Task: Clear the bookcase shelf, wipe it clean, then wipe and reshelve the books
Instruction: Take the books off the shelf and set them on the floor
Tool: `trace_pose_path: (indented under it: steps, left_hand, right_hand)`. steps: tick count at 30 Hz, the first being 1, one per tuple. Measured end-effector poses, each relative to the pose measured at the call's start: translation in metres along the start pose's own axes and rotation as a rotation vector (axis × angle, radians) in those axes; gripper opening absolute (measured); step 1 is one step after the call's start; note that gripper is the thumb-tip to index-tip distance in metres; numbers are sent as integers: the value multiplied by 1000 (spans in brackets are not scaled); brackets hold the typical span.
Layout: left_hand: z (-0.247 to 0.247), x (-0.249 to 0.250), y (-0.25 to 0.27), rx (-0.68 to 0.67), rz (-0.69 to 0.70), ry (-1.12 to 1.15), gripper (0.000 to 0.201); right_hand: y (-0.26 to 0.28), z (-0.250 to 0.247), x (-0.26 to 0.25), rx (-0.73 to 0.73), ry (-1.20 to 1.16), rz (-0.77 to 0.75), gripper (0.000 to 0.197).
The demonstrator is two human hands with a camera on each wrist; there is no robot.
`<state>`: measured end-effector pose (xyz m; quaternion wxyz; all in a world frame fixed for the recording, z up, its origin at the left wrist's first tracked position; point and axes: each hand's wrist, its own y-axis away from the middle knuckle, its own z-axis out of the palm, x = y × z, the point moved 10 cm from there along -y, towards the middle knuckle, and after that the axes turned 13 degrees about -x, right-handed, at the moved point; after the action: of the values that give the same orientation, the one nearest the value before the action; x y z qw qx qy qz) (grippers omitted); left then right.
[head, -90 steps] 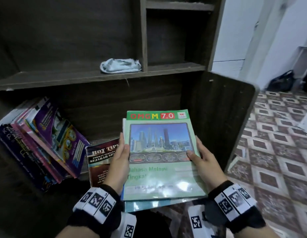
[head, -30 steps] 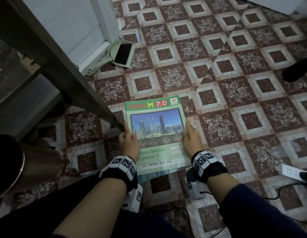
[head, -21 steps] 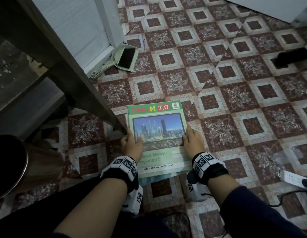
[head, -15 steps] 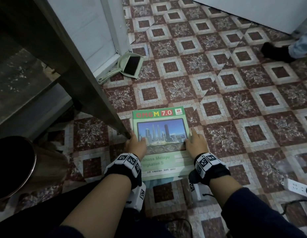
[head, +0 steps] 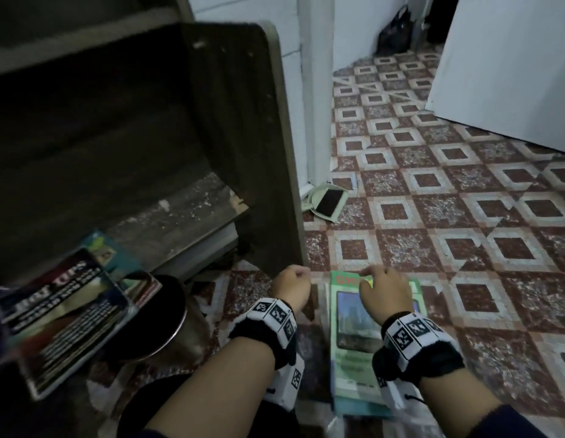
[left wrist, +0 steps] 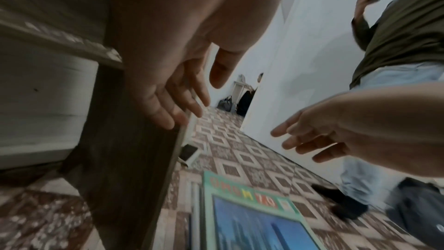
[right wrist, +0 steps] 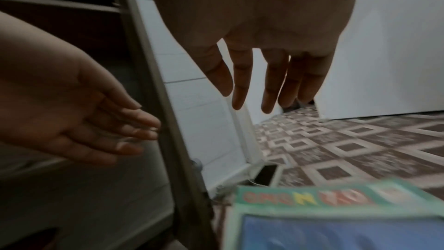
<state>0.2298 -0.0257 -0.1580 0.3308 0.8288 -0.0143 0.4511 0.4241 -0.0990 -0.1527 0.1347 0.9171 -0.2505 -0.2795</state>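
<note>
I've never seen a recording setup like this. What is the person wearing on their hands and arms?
Both hands, the left hand and right hand, are bare. Each wrist carries a black band with white square-patterned marker tags and a white tagged box beneath. Dark blue sleeves cover the upper forearms.

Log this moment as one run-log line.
phase: clearing shelf | green book: flat on floor, released | left hand: open, empty | right hand: open, above book
</note>
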Motion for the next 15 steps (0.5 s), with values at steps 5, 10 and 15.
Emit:
trace_pose_path:
  steps: [5, 10, 15]
  left_hand:
    - [-90, -3, 37, 110, 53, 130, 23]
    - [-212, -41, 100, 331, 97, 299, 30]
    - [-322, -117, 178, 603, 48, 345, 28]
  right_hand:
    - [19, 18, -123, -79, -33, -362, 18]
    - [49, 58, -240, -277, 18, -651, 19]
    - [71, 101, -337, -426, 103, -790, 23]
